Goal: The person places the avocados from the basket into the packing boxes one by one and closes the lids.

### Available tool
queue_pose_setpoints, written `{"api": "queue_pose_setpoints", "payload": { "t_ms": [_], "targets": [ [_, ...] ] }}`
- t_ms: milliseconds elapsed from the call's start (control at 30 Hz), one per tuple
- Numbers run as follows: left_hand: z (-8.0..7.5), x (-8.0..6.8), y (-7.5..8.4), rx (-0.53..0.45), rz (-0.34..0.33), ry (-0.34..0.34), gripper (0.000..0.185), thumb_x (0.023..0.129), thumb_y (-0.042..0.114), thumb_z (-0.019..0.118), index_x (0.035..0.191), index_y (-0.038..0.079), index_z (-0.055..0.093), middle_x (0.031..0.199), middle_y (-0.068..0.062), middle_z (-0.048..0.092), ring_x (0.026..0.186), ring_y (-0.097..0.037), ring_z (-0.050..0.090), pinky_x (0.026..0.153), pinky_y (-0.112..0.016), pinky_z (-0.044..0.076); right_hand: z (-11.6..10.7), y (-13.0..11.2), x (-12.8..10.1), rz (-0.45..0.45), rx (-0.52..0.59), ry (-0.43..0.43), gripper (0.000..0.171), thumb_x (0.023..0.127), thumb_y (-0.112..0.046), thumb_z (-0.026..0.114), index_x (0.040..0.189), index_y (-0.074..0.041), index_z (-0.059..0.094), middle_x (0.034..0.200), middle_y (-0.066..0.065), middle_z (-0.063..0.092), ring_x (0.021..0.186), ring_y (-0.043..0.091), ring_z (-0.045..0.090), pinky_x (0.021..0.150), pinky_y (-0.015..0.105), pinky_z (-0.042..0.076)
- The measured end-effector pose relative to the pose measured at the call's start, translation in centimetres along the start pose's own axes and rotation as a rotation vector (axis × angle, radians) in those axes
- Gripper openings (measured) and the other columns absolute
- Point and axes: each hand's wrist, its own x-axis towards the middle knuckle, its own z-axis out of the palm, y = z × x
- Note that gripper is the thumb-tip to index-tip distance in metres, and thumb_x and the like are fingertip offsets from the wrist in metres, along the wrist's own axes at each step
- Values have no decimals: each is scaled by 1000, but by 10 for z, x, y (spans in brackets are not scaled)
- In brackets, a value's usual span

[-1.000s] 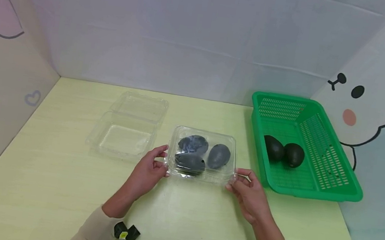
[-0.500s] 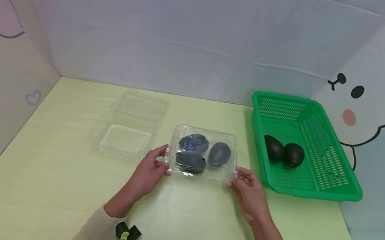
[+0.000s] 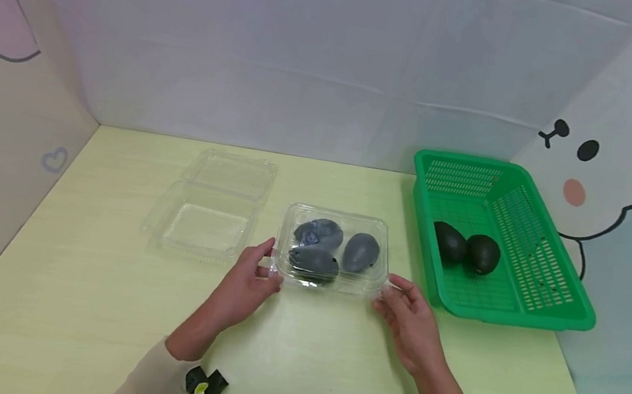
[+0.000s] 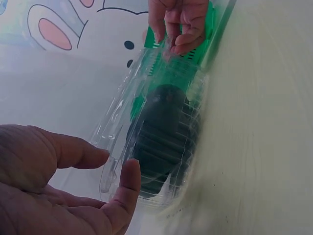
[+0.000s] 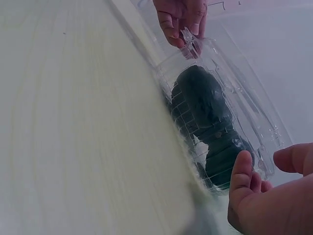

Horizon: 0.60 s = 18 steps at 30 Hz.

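Observation:
A lidded clear plastic clamshell box (image 3: 345,285) with three dark avocados (image 3: 361,253) in it is at the middle of the table. My left hand (image 3: 245,284) pinches its near left corner, thumb and fingers either side of the rim tab in the left wrist view. At the near right corner, my right hand (image 3: 409,319) holds the rim between thumb and fingers. Through the clear side in the right wrist view, the dark avocado (image 5: 203,95) shows behind the ribbed wall. The lid lies over the base, its rim close along the front edge.
To the left lies another clear clamshell box (image 3: 207,226), lid folded back, nothing in it. A green plastic basket (image 3: 523,304) stands at the right, holding two dark avocados (image 3: 482,255). Printed cloth walls (image 3: 320,78) border the pale table (image 3: 69,297).
The filled box has shifted very slightly away from the person, both hands moving along with it. My left thumb has slid a little along the near corner. Basket and other box stay put.

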Motion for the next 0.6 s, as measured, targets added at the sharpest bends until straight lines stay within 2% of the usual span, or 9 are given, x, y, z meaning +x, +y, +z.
{"api": "queue_pose_setpoints", "payload": {
  "t_ms": [233, 500, 600],
  "targets": [
    [2, 5, 1, 24, 6, 15, 72, 101, 0, 60, 161, -4, 22, 147, -24, 38, 107, -33, 69, 85, -36, 58, 3, -2, 5, -14, 7, -9, 45, 107, -4, 54, 150, 1, 41, 107, 5, 63, 101, 16, 67, 95, 29, 55],
    [3, 15, 1, 33, 22, 28, 72, 102, 0, 58, 162, -5, 18, 149, -24, 37, 110, -35, 67, 88, -37, 56, 8, -6, 13, -38, 37, 0, 47, 106, -1, 53, 151, 3, 39, 110, 7, 62, 102, 16, 67, 96, 30, 55],
    [5, 19, 2, 74, 44, 43, 72, 102, 0, 58, 162, -4, 18, 149, -24, 38, 112, -35, 66, 89, -39, 57, 11, -8, 16, -30, -18, 19, 50, 106, -2, 54, 154, 0, 38, 118, 10, 57, 106, 20, 65, 95, 28, 54]
  ]
}}
